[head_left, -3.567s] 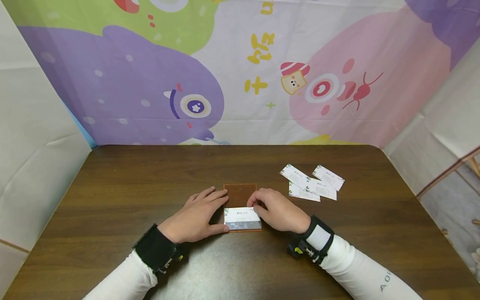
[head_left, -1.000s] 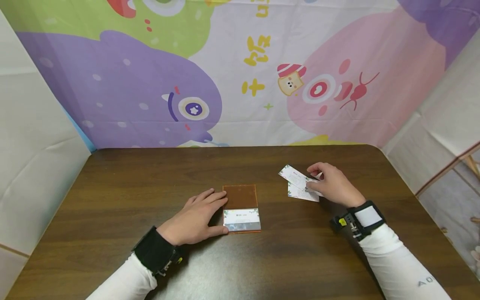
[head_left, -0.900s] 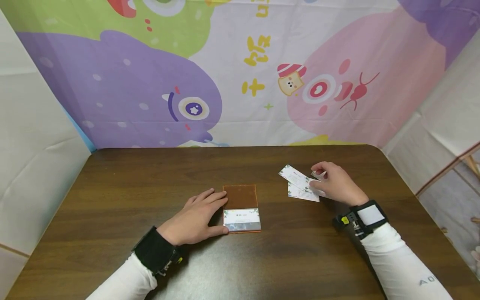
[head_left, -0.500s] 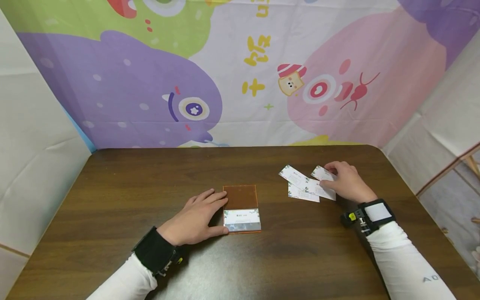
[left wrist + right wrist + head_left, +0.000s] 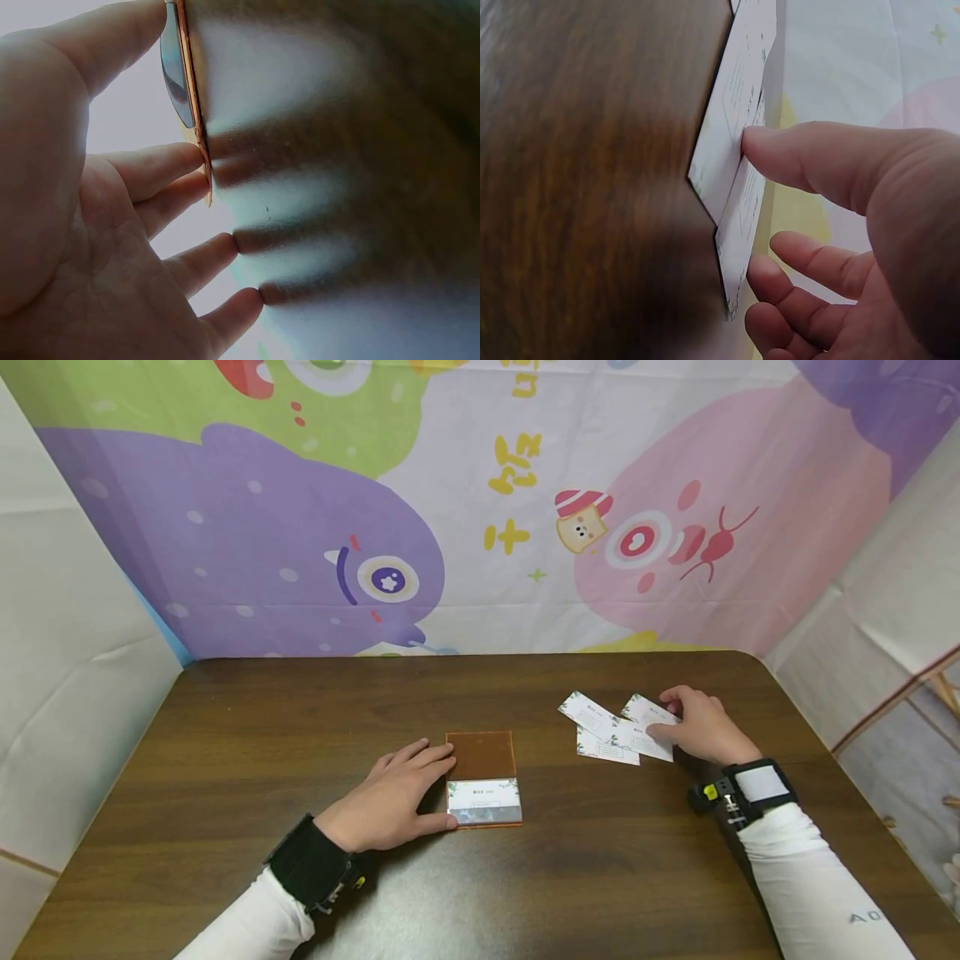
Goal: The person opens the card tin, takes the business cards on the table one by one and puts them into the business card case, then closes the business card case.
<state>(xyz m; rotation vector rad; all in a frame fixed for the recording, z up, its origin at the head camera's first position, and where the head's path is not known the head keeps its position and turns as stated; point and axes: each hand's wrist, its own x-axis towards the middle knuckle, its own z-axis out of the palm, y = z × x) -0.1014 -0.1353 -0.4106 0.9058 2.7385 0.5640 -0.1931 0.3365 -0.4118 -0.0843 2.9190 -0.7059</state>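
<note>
In the head view a brown card holder point(image 5: 480, 755) lies open on the table, a white business card point(image 5: 483, 793) in its lower clear pocket. My left hand point(image 5: 386, 797) rests at its left edge, index fingertip and thumb touching it; the left wrist view shows the outer fingertips point(image 5: 251, 300) on the tabletop. To the right, several loose business cards point(image 5: 596, 747) with leafy corners overlap in a pile. Over the pile's right side is my right hand point(image 5: 705, 727). In the right wrist view its thumb point(image 5: 780, 150) meets a card point(image 5: 731, 97), while the other fingers stay apart from it.
The dark wooden table point(image 5: 360, 702) ends at the back against a cartoon-printed curtain point(image 5: 487, 568). Pale cloth panels point(image 5: 82, 643) stand along both sides.
Since the earliest frame, my right hand has left the holder for the card pile. Over the last second it has slid slightly right, uncovering the right-hand cards. My left hand has stayed put.
</note>
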